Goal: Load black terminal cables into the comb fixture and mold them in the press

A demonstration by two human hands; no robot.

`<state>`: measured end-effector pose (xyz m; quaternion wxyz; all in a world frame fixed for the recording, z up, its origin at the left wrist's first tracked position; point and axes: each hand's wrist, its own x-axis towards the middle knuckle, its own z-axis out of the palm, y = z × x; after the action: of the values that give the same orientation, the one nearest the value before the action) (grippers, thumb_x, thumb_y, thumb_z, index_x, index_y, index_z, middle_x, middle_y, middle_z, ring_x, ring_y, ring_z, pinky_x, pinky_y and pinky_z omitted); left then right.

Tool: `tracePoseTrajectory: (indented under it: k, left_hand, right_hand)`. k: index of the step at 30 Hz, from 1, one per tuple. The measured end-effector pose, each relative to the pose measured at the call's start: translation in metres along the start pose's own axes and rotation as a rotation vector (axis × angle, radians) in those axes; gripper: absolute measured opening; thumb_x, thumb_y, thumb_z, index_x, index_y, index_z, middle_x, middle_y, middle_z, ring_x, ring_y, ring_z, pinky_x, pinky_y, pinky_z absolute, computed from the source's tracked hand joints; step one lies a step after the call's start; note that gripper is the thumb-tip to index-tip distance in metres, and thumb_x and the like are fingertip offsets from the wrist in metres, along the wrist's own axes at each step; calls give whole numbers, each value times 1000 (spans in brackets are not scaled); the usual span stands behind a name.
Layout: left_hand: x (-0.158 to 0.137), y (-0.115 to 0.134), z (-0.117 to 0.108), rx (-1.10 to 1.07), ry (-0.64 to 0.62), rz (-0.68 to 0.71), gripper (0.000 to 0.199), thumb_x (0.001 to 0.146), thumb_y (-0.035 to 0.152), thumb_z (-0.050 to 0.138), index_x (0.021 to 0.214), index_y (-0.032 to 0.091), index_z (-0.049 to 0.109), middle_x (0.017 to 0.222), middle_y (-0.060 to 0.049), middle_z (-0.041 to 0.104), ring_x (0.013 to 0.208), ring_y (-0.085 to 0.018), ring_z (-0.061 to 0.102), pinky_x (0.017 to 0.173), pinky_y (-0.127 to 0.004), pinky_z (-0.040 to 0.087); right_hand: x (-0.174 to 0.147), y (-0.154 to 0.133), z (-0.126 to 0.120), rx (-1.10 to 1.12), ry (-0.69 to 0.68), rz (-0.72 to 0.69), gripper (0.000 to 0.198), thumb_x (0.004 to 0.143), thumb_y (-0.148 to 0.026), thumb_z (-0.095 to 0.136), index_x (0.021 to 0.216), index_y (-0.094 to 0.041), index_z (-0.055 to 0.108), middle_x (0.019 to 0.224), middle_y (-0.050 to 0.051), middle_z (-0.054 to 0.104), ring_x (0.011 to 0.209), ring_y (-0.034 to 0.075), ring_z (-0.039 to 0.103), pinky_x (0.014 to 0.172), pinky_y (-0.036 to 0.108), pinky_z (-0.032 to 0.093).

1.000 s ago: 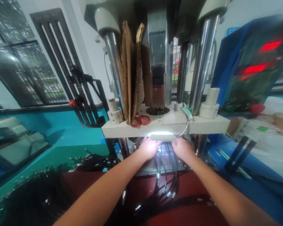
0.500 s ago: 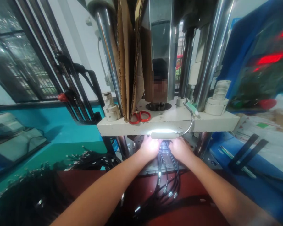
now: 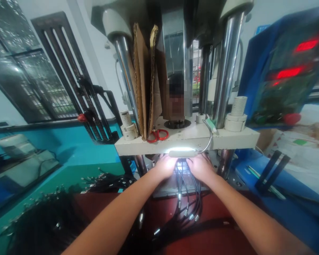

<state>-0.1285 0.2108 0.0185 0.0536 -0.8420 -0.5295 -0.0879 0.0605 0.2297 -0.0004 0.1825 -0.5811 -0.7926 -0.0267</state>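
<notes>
My left hand (image 3: 167, 166) and my right hand (image 3: 201, 167) reach in under the upper plate of a press (image 3: 225, 141). A lit lamp bar (image 3: 183, 153) and the glare around it hide most of their fingers. The right thumb shows, pointing inward. Between the hands lies a shiny metal mould (image 3: 183, 168), with several black cables (image 3: 198, 193) running out of it towards me. Small metal connectors (image 3: 191, 216) on the cables rest on a dark red tabletop (image 3: 215, 235). Whether either hand grips anything is hidden.
Red-handled scissors (image 3: 158, 135) and upright cardboard sheets (image 3: 146, 88) are on the press plate. A large bundle of black cables (image 3: 48, 219) is at left. To the right stand a blue control cabinet (image 3: 251, 78) and a blue surface (image 3: 244, 180) with pens.
The view has tilted up slightly and shifted. Both hands stay under the press plate beside the mould, and the right thumb shows a little more plainly. The cables lie almost as before.
</notes>
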Motion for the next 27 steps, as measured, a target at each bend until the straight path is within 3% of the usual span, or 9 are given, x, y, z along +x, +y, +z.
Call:
tracePoseTrajectory:
  k: [7,21,27]
  left_hand:
    - [-17,-13,5,3,47,-197,68,80,5,42,146,19,36,139,-15,51,127,-28,48,107,-44,40]
    - [-27,-12,8,-9,1,-206,61,82,6,40,140,24,45,141,-8,50,124,-27,50,106,-43,40]
    - [-24,-11,16,13,-9,-269,63,83,7,38,142,29,44,144,-8,46,123,-30,49,105,-51,38]
  right_hand:
    - [-1,-1,-1,-3,-8,-75,39,98,-42,40,113,-25,71,116,14,63,111,32,49,93,47,34]
    - [0,-6,0,48,-43,-73,43,98,-49,39,122,-28,68,121,13,60,113,32,48,95,47,33]
    - [2,-5,4,59,-53,-73,46,97,-50,37,123,-27,67,122,14,59,113,33,47,96,48,32]
